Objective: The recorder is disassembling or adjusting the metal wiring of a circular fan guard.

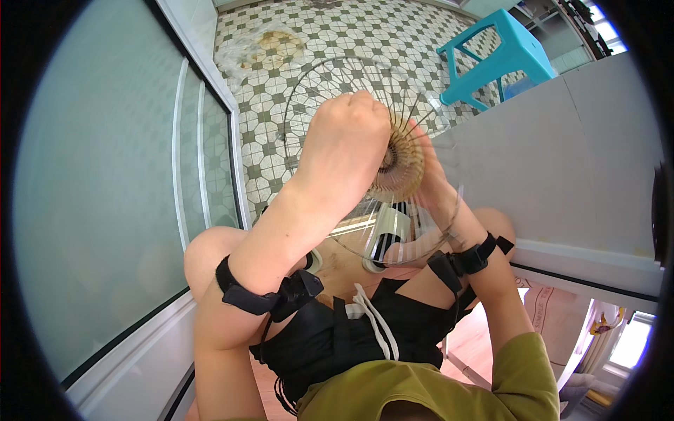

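A round wire fan guard (401, 179) is held up in front of me, above my knees. Its brownish ribbed hub faces me, and thin dark wires spread from it to a wide outer ring, partly blurred. My left hand (347, 130) is curled into a fist against the hub's left side. The back of that hand covers its fingers, so what it holds cannot be seen. On the hub's right side, my right hand (434, 179) grips the guard, its fingers partly behind the wires.
A blue plastic stool (495, 56) stands at the far right on the patterned tile floor (263, 140). Frosted glass door panels (112, 182) rise on my left, and a pale panel (554, 154) is on my right. Crumpled clear plastic (242, 56) lies on the far tiles.
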Demonstrator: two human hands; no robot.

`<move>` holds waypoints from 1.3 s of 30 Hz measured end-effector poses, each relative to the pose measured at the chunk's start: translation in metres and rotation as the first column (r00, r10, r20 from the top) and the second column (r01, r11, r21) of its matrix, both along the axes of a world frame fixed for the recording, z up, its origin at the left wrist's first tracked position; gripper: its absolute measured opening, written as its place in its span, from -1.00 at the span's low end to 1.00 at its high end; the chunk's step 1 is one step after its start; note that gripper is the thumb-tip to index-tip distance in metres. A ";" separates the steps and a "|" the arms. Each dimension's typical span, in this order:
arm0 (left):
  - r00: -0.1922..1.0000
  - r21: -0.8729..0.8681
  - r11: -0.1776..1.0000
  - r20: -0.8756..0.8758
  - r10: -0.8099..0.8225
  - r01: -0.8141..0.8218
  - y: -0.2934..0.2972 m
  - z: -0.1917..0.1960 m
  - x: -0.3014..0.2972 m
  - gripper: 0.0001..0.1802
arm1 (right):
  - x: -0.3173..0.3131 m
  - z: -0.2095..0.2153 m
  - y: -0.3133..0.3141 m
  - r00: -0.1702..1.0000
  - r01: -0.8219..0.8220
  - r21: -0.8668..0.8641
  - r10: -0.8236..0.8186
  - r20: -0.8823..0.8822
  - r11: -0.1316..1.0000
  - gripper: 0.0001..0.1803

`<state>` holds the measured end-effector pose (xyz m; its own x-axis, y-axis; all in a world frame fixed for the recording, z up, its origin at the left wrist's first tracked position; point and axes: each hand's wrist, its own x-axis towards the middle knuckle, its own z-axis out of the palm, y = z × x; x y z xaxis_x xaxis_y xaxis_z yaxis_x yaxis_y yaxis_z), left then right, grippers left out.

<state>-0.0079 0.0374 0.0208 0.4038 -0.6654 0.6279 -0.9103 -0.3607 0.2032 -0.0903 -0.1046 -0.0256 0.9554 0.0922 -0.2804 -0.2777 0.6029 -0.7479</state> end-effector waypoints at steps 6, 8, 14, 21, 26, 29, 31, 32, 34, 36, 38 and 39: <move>0.846 -0.014 0.998 -0.530 -0.052 0.053 0.010 0.007 0.011 -0.94 | 0.002 0.006 -0.001 0.968 0.030 -0.306 0.048 0.245 0.952 -0.31; 0.863 -0.144 0.989 -0.498 -0.089 0.019 0.010 0.008 0.012 -0.96 | 0.002 0.008 -0.005 0.998 0.041 0.254 -0.050 0.030 0.966 -0.40; 0.892 -0.247 0.968 -0.427 -0.148 0.043 0.006 0.004 0.012 -0.97 | 0.000 0.010 -0.015 0.999 0.033 0.383 -0.019 -0.039 0.923 -0.42; 0.933 -0.233 0.971 -0.357 -0.037 -0.051 0.007 -0.001 0.006 -0.96 | 0.003 -0.006 -0.017 0.993 -0.118 0.568 0.079 0.092 0.814 -0.22; 0.907 -0.300 0.954 -0.399 -0.136 0.011 0.000 -0.004 0.002 -0.96 | 0.002 -0.017 -0.022 0.987 -0.161 0.644 0.107 0.123 0.748 -0.24; 0.948 -0.241 0.968 -0.284 -0.145 0.076 0.000 -0.005 0.003 -0.93 | 0.001 -0.019 -0.023 0.982 -0.188 0.655 0.119 0.148 0.732 -0.25; 0.983 -0.168 0.981 -0.139 -0.123 0.099 -0.003 -0.004 0.002 -0.90 | 0.000 -0.019 -0.023 0.981 -0.183 0.611 0.104 0.163 0.771 -0.28; 0.993 -0.089 0.994 -0.095 -0.068 0.060 -0.005 -0.005 0.000 -0.90 | -0.001 -0.019 -0.022 0.979 -0.184 0.584 0.096 0.179 0.790 -0.30; 0.999 -0.011 1.000 -0.047 -0.016 0.015 -0.010 -0.004 -0.004 -0.88 | -0.003 -0.018 -0.022 0.977 -0.158 0.467 0.069 0.203 0.870 -0.37; 0.995 0.033 0.998 -0.078 0.063 -0.061 -0.006 -0.004 -0.003 -0.89 | 0.001 0.002 0.002 0.993 0.073 0.024 -0.075 0.091 0.997 -0.40; 0.964 0.038 0.998 -0.260 0.059 -0.051 -0.003 -0.005 0.000 -0.90 | 0.000 0.008 0.008 0.987 0.084 -0.078 -0.072 0.145 0.993 -0.36; 0.901 0.042 0.998 -0.431 0.052 -0.037 -0.001 -0.004 0.002 -0.90 | 0.001 0.009 0.009 0.977 0.102 -0.178 -0.066 0.202 0.979 -0.31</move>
